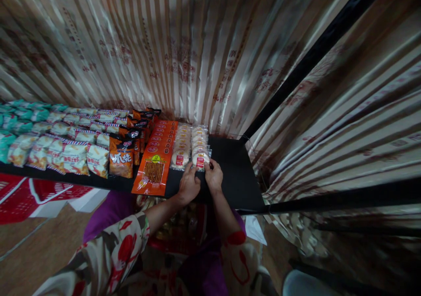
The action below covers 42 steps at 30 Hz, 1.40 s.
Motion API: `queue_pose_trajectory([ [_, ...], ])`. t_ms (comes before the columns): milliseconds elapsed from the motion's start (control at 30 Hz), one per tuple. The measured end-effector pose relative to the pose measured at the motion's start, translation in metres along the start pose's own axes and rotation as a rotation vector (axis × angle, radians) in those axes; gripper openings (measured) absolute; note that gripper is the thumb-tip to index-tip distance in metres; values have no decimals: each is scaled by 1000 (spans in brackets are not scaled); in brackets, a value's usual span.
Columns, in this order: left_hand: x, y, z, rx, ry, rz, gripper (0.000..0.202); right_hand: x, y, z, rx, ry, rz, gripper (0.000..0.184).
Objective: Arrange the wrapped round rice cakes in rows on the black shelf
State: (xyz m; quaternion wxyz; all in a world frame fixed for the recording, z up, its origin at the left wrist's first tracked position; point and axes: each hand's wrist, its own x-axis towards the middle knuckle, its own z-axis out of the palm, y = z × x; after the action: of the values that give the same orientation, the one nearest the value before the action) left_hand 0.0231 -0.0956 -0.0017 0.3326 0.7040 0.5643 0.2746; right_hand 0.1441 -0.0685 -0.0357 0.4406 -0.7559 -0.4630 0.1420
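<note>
Two rows of clear-wrapped round crackers lie on a black shelf (233, 169). The front cracker packet (199, 159) of the right-hand row, with a red label, is between my hands. My left hand (190, 185) has its fingers closed at the packet's lower left edge. At the packet's lower right edge, my right hand (214, 176) pinches with thumb and fingers. Just left of this row lies the other row of cracker packets (180, 155). A long orange snack packet (154, 164) lies flat beside that row. My fingertips partly cover the near edge of the front packet.
Further left stand orange-black snack bags (121, 160), several rows of white snack bags (75, 158) and green bags (23, 114). A striped curtain (184, 46) hangs behind; a black post (309, 63) slants up at right. A red basket (49, 195) sits below left.
</note>
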Motion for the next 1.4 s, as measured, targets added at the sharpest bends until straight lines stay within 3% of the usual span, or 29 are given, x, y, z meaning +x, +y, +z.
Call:
queue_pose_trajectory([
  [267, 0, 1, 2, 15, -23, 21, 41, 4, 3, 4, -7, -35, 20, 41],
  [700, 0, -7, 10, 78, 0, 71, 40, -5, 1, 12, -126, 70, -101, 43],
  [1400, -4, -19, 17, 131, 10, 178, 55, -11, 3, 17, -197, 67, -164, 42],
])
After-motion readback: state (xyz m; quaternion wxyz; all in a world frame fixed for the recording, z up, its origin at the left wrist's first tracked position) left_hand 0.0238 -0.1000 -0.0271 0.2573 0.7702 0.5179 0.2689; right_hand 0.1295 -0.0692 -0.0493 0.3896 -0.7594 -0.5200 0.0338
